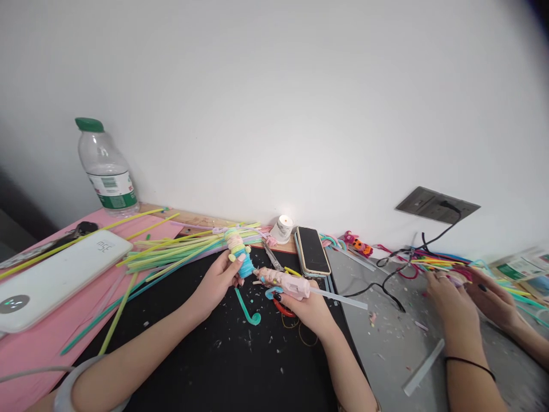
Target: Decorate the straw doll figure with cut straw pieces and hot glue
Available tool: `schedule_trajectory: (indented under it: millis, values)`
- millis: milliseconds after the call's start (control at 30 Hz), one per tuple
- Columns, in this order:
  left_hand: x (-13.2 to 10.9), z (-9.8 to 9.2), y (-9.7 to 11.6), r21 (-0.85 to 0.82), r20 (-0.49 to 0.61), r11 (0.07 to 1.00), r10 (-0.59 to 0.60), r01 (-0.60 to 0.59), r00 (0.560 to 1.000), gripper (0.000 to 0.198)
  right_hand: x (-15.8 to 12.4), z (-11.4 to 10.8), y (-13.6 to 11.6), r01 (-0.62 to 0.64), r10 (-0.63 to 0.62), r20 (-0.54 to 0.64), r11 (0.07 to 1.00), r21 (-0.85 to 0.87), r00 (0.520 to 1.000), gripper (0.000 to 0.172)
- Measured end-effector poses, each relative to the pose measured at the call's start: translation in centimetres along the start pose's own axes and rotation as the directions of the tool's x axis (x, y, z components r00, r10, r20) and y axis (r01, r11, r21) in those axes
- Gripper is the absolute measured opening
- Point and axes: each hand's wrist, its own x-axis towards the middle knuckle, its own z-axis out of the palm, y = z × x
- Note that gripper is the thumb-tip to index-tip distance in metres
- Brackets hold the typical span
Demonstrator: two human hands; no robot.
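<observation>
My left hand (218,280) is closed around a small figure (238,252) wound from pastel straws, pink on top and blue below. My right hand (302,306) grips a pink hot glue gun (285,280) with a clear glue stick (338,297) sticking out of its back. The gun's nozzle points left and almost touches the blue part of the figure. Both hands hover over a black mat (223,355). A curled teal straw piece (249,309) lies on the mat under them.
A pile of coloured straws (171,252), a lit candle (283,228), a phone (312,250), scissors (272,257), a water bottle (107,169) and a white device (51,274) surround the mat. At the right another person's two hands (467,294) handle straws; a wall socket (435,204) with cable is nearby.
</observation>
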Motion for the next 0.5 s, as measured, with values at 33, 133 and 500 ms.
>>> schedule_trajectory:
  millis: [33, 133, 500]
  values:
    - [0.02, -0.01, -0.06, -0.006, 0.003, 1.0, -0.001, 0.001, 1.0, 0.033, 0.02, -0.01, -0.08, 0.006, -0.006, 0.02, 1.0, 0.017, 1.0, 0.033]
    - [0.06, -0.12, -0.33, -0.003, 0.022, 1.0, 0.001, -0.001, 1.0, 0.032, 0.01, -0.04, 0.07, 0.017, -0.017, 0.022, 1.0, 0.023, 1.0, 0.033]
    - [0.13, -0.27, -0.7, -0.039, 0.046, 0.999, 0.01, -0.008, 0.999, 0.029, -0.08, -0.06, 0.35, 0.011, -0.011, -0.014, 1.0, -0.028, 1.0, 0.028]
